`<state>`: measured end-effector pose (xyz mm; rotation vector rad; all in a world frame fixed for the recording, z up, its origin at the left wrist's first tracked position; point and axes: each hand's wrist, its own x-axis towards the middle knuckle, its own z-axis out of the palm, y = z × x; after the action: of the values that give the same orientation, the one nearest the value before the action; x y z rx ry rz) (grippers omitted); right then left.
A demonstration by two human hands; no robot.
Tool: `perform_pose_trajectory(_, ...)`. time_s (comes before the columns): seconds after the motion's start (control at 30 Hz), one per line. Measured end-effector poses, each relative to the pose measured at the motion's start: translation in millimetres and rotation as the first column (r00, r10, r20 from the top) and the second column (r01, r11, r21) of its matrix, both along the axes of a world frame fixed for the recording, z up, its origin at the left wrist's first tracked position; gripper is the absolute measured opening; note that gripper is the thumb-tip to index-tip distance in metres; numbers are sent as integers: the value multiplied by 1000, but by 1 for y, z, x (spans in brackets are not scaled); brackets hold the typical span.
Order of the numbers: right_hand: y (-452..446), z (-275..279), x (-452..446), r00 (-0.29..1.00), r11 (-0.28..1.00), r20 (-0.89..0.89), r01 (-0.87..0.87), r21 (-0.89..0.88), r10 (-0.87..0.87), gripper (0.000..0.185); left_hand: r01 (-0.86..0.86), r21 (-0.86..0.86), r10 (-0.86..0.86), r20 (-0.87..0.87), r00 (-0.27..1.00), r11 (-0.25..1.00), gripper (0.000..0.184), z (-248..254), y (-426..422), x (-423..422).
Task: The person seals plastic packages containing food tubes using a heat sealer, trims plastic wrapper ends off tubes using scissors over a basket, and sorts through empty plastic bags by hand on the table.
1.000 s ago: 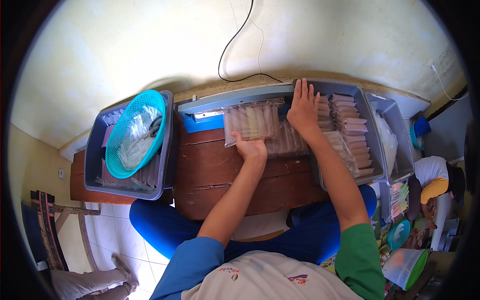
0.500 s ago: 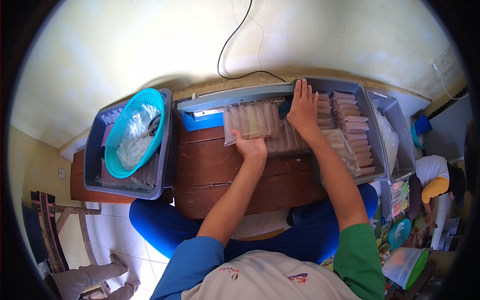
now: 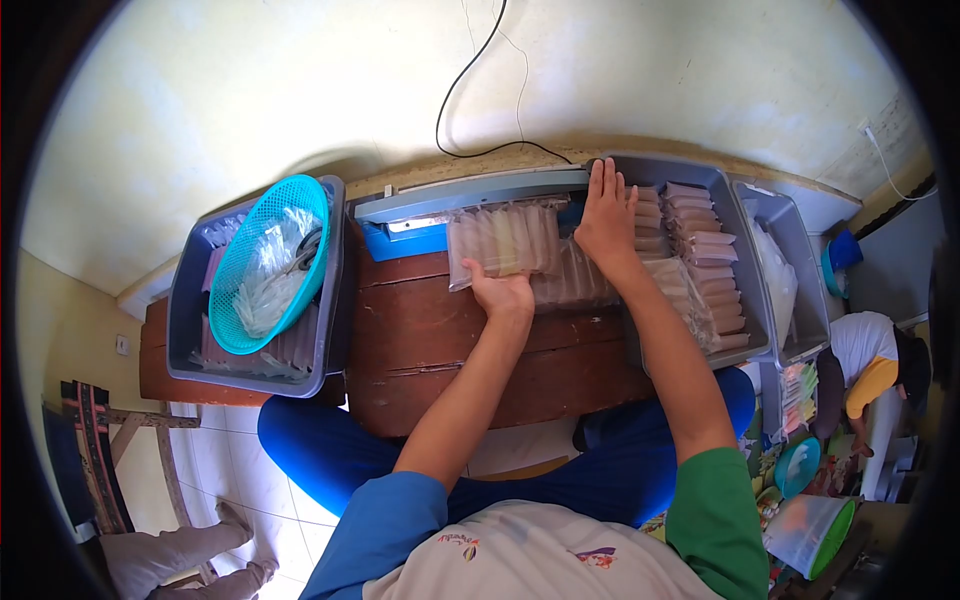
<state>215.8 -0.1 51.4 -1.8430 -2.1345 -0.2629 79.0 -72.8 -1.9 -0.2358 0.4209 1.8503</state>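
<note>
My left hand (image 3: 503, 293) grips the near edge of a clear plastic pack (image 3: 510, 240), thumb on top and the other fingers hidden beneath. Tube-shaped sachets, mostly pinkish brown, lie side by side inside it. The pack's far edge reaches under the long grey arm of a bag sealer (image 3: 460, 196), which has a blue base. With fingers stretched out, my right hand (image 3: 608, 222) rests on the right end of that arm. Beside the held pack, another filled pack (image 3: 575, 282) lies on the brown wooden table (image 3: 420, 335), partly behind my right wrist.
On the right, a grey bin (image 3: 758, 310) holds stacked sachets, with another grey bin (image 3: 812, 310) beyond. A turquoise basket (image 3: 235, 305) of plastic bags and scissors sits on the left grey bin (image 3: 335, 290). A black cable (image 3: 440, 112) hangs behind. A person (image 3: 862, 345) bends at far right.
Both of my hands, the pack and the sealer arm hold their places. At lower left, another person's legs have shifted very slightly.
</note>
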Motion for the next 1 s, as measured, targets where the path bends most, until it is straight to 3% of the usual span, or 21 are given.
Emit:
perform_pose_trajectory(0.8,-2,1,0,1000,1000,-5,1,-3,-1,100,-1,-9,1,12,1000,1000,57,0,1,-1)
perform_pose_trajectory(0.87,-4,4,-1,999,1000,-34,-8,3,8,87,5,7,-6,31,999,1000,57,-4,2,-1)
perform_pose_trajectory(1.0,-3,3,-1,999,1000,-38,-11,1,11,88,1,5,-1,28,1000,1000,57,-2,2,0)
